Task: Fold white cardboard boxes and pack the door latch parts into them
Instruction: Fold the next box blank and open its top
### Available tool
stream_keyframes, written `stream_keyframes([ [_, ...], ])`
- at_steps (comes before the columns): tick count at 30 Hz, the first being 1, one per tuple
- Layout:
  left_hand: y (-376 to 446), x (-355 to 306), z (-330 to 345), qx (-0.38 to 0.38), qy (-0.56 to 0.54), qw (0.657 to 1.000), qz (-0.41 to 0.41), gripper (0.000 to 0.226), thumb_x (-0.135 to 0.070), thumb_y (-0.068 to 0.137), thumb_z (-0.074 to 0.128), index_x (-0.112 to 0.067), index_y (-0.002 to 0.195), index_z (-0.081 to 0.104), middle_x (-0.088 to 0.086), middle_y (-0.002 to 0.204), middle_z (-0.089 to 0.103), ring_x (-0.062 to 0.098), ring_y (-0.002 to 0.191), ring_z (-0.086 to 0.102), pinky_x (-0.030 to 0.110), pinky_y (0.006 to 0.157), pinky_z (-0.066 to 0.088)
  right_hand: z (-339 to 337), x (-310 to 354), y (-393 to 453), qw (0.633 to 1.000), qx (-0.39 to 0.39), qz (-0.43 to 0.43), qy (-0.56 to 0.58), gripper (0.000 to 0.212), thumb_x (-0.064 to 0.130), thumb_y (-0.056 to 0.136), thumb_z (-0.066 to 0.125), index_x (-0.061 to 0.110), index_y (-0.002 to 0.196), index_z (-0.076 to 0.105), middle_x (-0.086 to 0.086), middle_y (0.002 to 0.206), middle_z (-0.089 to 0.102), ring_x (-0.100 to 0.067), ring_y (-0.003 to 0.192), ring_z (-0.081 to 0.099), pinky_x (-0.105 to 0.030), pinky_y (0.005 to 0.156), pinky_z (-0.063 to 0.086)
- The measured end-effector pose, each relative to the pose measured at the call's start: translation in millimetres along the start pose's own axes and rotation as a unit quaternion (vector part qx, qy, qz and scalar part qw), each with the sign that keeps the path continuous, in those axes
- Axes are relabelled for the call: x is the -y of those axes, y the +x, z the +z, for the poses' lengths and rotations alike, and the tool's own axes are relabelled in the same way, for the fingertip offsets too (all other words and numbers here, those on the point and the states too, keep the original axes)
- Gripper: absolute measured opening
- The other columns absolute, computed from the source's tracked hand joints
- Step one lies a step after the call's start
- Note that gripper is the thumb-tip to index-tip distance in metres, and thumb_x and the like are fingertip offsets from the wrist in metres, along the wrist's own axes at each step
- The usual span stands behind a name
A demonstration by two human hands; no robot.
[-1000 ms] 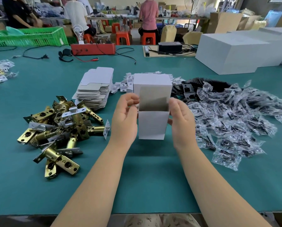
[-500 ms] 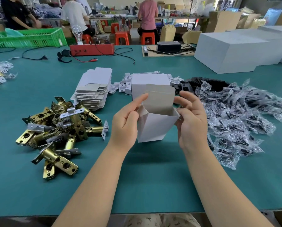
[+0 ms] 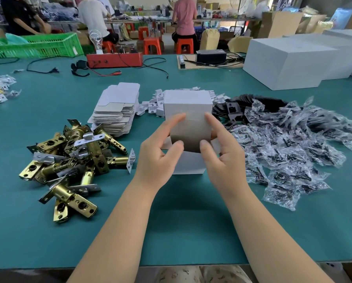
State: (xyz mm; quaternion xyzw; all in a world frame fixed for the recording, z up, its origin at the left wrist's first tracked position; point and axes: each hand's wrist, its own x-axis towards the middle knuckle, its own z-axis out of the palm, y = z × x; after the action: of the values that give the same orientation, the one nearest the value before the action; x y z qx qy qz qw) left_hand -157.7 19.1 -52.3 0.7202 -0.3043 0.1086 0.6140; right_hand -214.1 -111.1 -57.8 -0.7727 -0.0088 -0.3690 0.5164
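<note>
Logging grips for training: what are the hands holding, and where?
Both hands, left hand and right hand, hold the white box at its open end's flaps.

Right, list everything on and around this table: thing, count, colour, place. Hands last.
small box: one, white, centre, held half folded with its flap up
flat box blanks: one stack, white and grey, behind the latches
door latches: a pile, brass and silver, left of the box
bagged parts: a heap, clear bags with dark contents, right of the box
black plates: a pile, behind the bags
small white pieces: a cluster, behind the box
large boxes: several, white, far right
red case: one, far centre
green crate: one, far left
table: one, teal
people: three, at the back
left hand: on the box's left side
right hand: on the box's right side
</note>
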Motion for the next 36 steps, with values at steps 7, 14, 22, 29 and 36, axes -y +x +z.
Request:
stream_keyframes([
  [7, 1.8, -2.8, 2.0, -0.044, 0.150, 0.986, 0.061, 0.049, -0.035, 0.082, 0.046, -0.009, 0.116, 0.069, -0.005, 0.121, 0.050, 0.019, 0.108, 0.050, 0.032, 0.095, 0.042, 2.8, -5.1, 3.0, 0.995, -0.036, 0.015, -0.086, 0.038, 0.021, 0.087, 0.047, 0.011, 0.118, 0.066, 0.007, 0.108, 0.049, 0.001, 0.098, 0.046, -0.004, 0.083, 0.034],
  [14, 2.4, -1.0, -5.1, 0.107, 0.138, 0.985, -0.001, 0.048, -0.064, 0.064, 0.064, -0.039, 0.102, 0.050, -0.021, 0.097, 0.057, 0.002, 0.096, 0.052, 0.010, 0.077, 0.038, 3.0, -9.5, 6.5, 0.994, -0.007, 0.051, -0.095, 0.046, 0.046, 0.090, 0.026, 0.014, 0.080, 0.058, -0.003, 0.086, 0.054, -0.022, 0.085, 0.048, -0.034, 0.076, 0.035],
  [22, 5.1, 6.7, -4.9, 0.080, 0.059, 0.994, -0.040, 0.027, -0.048, 0.073, 0.076, -0.034, 0.085, 0.056, -0.024, 0.080, 0.063, -0.004, 0.075, 0.059, 0.008, 0.061, 0.043, 5.6, -12.8, 1.5, 0.981, 0.136, 0.123, 0.070, 0.038, 0.050, 0.090, 0.026, 0.027, 0.111, 0.047, 0.011, 0.106, 0.055, 0.011, 0.097, 0.052, -0.011, 0.083, 0.039],
  [29, 4.0, 7.1, 0.3, 0.098, 0.003, 0.992, -0.073, 0.027, -0.047, 0.076, 0.068, -0.032, 0.095, 0.055, -0.024, 0.086, 0.066, -0.004, 0.083, 0.064, 0.010, 0.068, 0.046, 4.2, -15.4, 4.1, 0.973, 0.153, 0.123, 0.124, 0.041, 0.053, 0.092, 0.028, 0.021, 0.104, 0.051, 0.023, 0.098, 0.058, 0.013, 0.097, 0.053, -0.004, 0.081, 0.038],
  [36, 5.0, 5.3, 1.4, 0.102, 0.007, 0.993, -0.065, 0.029, -0.054, 0.082, 0.062, -0.027, 0.080, 0.052, -0.026, 0.068, 0.059, -0.008, 0.064, 0.052, 0.005, 0.058, 0.037, 9.8, -16.5, 4.0, 0.982, 0.119, 0.113, 0.098, 0.029, 0.047, 0.092, 0.029, 0.030, 0.088, 0.052, -0.001, 0.100, 0.052, 0.001, 0.090, 0.052, -0.013, 0.081, 0.040],
])
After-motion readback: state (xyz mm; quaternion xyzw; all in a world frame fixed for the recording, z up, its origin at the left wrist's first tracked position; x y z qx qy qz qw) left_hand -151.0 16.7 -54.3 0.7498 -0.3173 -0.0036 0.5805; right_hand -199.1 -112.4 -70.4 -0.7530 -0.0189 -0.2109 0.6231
